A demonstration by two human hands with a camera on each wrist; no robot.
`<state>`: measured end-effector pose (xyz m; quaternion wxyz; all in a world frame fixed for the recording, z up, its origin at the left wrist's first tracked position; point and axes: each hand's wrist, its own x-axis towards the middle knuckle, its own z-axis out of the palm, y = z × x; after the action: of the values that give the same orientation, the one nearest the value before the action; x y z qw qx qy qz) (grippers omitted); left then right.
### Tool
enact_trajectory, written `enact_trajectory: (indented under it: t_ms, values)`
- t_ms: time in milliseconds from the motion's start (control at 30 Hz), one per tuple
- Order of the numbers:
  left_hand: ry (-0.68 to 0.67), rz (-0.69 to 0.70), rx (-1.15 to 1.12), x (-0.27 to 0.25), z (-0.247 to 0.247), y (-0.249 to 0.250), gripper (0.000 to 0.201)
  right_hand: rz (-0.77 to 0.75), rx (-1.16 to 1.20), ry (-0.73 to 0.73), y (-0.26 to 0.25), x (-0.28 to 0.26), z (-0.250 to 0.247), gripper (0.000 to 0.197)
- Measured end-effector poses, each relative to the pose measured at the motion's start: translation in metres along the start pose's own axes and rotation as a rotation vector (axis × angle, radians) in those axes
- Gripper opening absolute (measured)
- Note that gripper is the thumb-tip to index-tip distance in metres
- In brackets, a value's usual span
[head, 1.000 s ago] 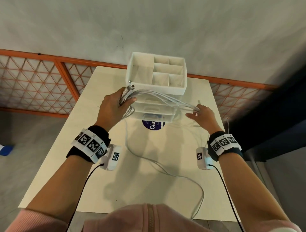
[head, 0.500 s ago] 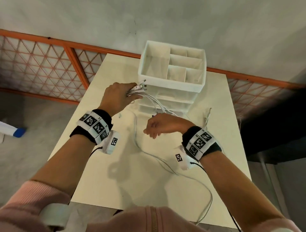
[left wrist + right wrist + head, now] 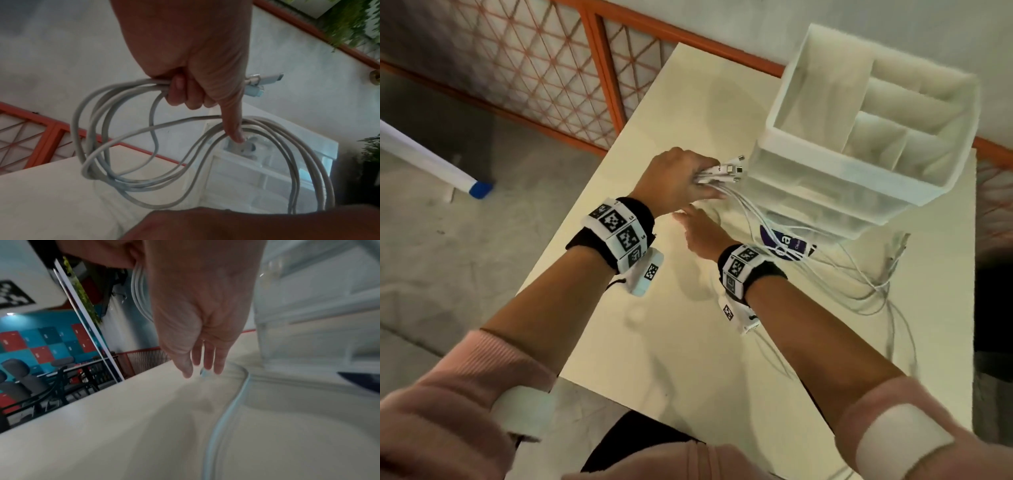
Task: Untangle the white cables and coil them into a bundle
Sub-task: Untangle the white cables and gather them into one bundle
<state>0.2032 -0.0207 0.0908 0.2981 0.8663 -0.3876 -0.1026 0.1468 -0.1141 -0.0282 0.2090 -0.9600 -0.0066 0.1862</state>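
Note:
My left hand (image 3: 681,178) grips a bunch of white cables (image 3: 753,212) just behind their connectors (image 3: 732,169), above the table's left side. In the left wrist view the cables (image 3: 127,162) hang below the fist (image 3: 185,91) in several loose loops, and the index finger points down through one. My right hand (image 3: 690,221) reaches just under the left hand with straight fingers (image 3: 207,360) and holds nothing. The rest of the cables trails right across the cream table (image 3: 688,342) and over its right edge (image 3: 893,308). One strand (image 3: 232,402) lies on the table beside my right hand.
A white and clear drawer organiser (image 3: 808,164) with open top compartments stands at the table's far right, close to the connectors. A purple sticker (image 3: 786,243) lies at its base. An orange lattice railing (image 3: 599,68) runs behind the table.
My right hand has let go of the cables at the right and swung left under my left hand. The left hand keeps its grip. The head view has turned left.

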Motion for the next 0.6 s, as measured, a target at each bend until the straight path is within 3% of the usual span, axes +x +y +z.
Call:
enact_trajectory:
  t_ms: [100, 300, 500, 600]
  values:
    - [0.022, -0.040, -0.058, 0.003, 0.003, -0.014, 0.031, -0.027, 0.080, 0.103, 0.001, 0.010, 0.009, 0.053]
    - [0.027, -0.080, -0.145, 0.002, 0.010, -0.026, 0.040, -0.028, 0.228, 0.225, -0.003, -0.004, 0.014, 0.024]
    - [0.089, -0.104, -0.345, 0.000, -0.002, -0.019, 0.035, -0.143, 0.618, 0.165, -0.017, -0.057, -0.054, 0.006]
    - [0.135, -0.091, -0.355, -0.001, -0.006, -0.010, 0.027, -0.140, 0.752, 0.253, -0.016, -0.079, -0.083, 0.005]
